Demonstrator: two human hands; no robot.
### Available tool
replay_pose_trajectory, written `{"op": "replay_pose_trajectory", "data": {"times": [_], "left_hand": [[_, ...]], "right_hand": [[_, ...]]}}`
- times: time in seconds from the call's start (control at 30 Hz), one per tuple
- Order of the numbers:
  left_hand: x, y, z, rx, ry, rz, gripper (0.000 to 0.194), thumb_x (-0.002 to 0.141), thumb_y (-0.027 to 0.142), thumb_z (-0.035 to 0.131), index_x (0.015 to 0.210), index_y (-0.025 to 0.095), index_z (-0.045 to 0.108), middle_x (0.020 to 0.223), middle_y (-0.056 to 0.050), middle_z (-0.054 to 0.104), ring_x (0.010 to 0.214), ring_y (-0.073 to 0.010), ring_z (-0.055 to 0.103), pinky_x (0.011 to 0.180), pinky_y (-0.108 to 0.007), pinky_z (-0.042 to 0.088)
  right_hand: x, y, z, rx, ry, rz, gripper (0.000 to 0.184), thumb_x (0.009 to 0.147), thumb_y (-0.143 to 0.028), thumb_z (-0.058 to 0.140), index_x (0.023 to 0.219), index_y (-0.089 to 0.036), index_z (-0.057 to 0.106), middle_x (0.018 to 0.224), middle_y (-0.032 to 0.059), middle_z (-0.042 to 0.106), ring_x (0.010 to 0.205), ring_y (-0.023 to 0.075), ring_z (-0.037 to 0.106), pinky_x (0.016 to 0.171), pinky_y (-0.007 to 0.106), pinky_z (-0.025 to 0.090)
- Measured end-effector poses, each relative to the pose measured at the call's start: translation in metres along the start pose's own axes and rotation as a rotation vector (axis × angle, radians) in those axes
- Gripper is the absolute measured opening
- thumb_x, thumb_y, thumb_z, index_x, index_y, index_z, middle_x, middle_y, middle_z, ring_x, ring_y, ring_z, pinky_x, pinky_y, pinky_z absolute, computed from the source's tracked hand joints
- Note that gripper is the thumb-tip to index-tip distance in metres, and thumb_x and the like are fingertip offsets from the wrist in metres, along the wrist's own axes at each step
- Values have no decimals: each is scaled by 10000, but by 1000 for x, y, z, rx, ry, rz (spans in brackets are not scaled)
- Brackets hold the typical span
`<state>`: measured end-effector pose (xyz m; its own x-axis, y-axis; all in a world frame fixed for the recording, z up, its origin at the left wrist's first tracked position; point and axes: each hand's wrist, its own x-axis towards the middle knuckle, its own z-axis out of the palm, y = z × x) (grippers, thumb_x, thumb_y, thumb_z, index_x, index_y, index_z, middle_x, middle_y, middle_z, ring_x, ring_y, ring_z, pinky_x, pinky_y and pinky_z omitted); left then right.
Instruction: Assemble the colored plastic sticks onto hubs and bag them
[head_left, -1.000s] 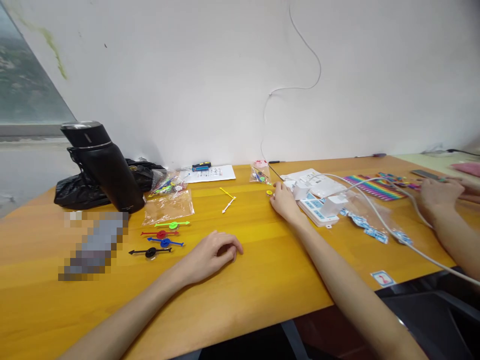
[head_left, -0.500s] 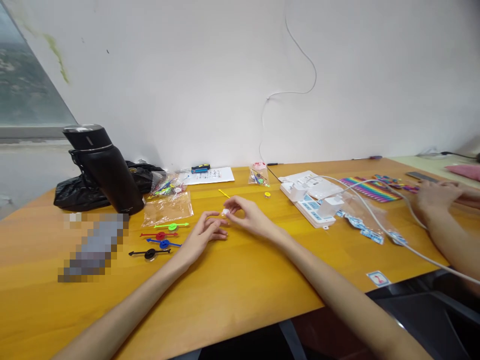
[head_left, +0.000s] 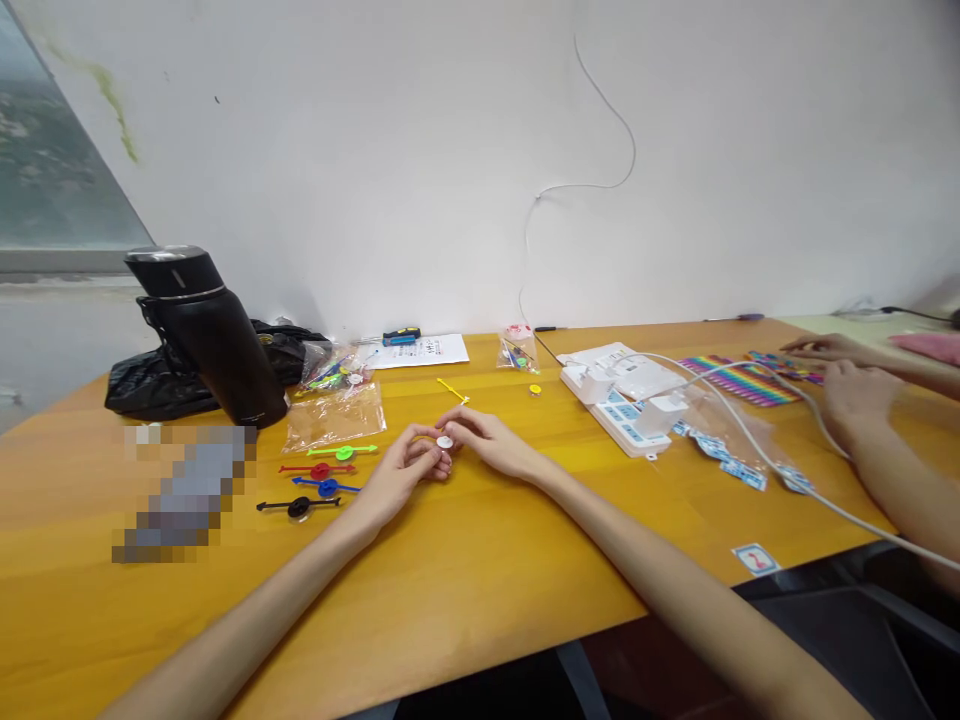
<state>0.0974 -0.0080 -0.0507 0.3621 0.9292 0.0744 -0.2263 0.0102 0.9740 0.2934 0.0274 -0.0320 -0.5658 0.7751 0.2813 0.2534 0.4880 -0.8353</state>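
A small round white plastic disc (head_left: 445, 442) is pinched at the fingertips where my two hands meet, just above the table. My left hand (head_left: 405, 468) has its fingers curled around the disc's left side and underside. From the other side, the fingers of my right hand (head_left: 495, 442) close on it. To the left of my left hand lie plastic arrow spinners: a green one (head_left: 344, 453), a red one (head_left: 321, 470), a blue one (head_left: 328, 488) and a black one (head_left: 298, 507). Beyond my hands lie a yellow arrow (head_left: 452, 391) and a yellow disc (head_left: 535, 390).
A black bottle (head_left: 214, 345) stands at the left, near a clear plastic bag (head_left: 334, 418) and a bag of spinner parts (head_left: 337, 370). On the right are a white power strip (head_left: 626, 420) with cables and a co-worker's hands (head_left: 862, 395) over colourful pieces.
My right hand has come down slightly, bringing the white disc against my left fingers. The disc's flat face now shows. The co-worker's hands have shifted over the colourful pieces.
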Motion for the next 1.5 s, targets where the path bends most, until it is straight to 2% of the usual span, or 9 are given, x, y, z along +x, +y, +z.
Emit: {"op": "replay_pose_trajectory", "data": {"times": [0.1,0.2,0.57,0.73,0.9,1.0,1.27,1.4,1.5], "left_hand": [[-1,1,2,11,-19,18,372,802,393,783,1027,179,577,787,-5,688,730,-133,655,749,-267,535],[-3,3,5,28,-26,34,334,834,391,753,1041,176,602,810,-17,685,749,-136,659,729,-255,540],[-3,3,0,-78,75,-74,306,815,360,765,1051,189,669,971,-37,726,871,-193,741,929,-363,583],[-4,8,0,-164,127,-94,233,803,295,763,995,169,722,1057,-42,725,981,-185,711,1046,-356,528],[-5,11,2,-197,115,-102,222,793,269,774,981,161,728,1078,-57,743,1040,-217,706,1129,-424,461],[-4,12,2,-192,97,-94,247,798,280,780,1004,156,725,1126,-77,752,1103,-235,693,1153,-434,432],[-3,13,2,-191,137,-93,332,813,315,795,1100,163,723,1201,-94,750,1127,-226,698,1154,-391,435],[-3,10,0,-166,139,-70,359,827,340,791,1144,186,726,1242,-94,735,1122,-233,704,1134,-399,460],[-3,7,-2,-152,135,-63,377,836,347,784,1177,198,718,1265,-89,726,1132,-235,701,1141,-402,452]], "right_hand": [[0,9,-4,-373,149,-47,255,1041,-267,440,1209,-175,608,1189,100,644,1136,226,568,1035,417,446],[-1,22,-10,-661,173,-75,314,992,-148,484,1287,-172,588,1301,122,594,1233,253,488,1106,458,381],[0,23,-13,-746,173,-79,93,990,-182,550,952,-170,634,1031,91,627,1006,230,527,928,375,455],[1,24,-6,-512,243,-32,69,968,-203,561,921,-177,605,960,71,645,943,216,548,860,356,449],[4,11,2,202,205,115,184,949,-358,597,1008,-184,591,856,23,665,813,162,614,809,315,470],[5,6,4,456,143,148,348,894,-433,678,1127,-182,618,833,6,664,789,140,593,825,298,454],[6,3,3,872,187,320,362,757,-384,819,991,-161,655,720,-30,526,658,99,448,640,225,376],[6,-4,2,912,208,325,318,772,-394,785,940,-181,619,669,-49,415,601,104,361,579,229,348],[6,-5,3,910,215,291,327,793,-380,768,997,-187,601,701,-45,428,609,102,381,604,234,373]]}}
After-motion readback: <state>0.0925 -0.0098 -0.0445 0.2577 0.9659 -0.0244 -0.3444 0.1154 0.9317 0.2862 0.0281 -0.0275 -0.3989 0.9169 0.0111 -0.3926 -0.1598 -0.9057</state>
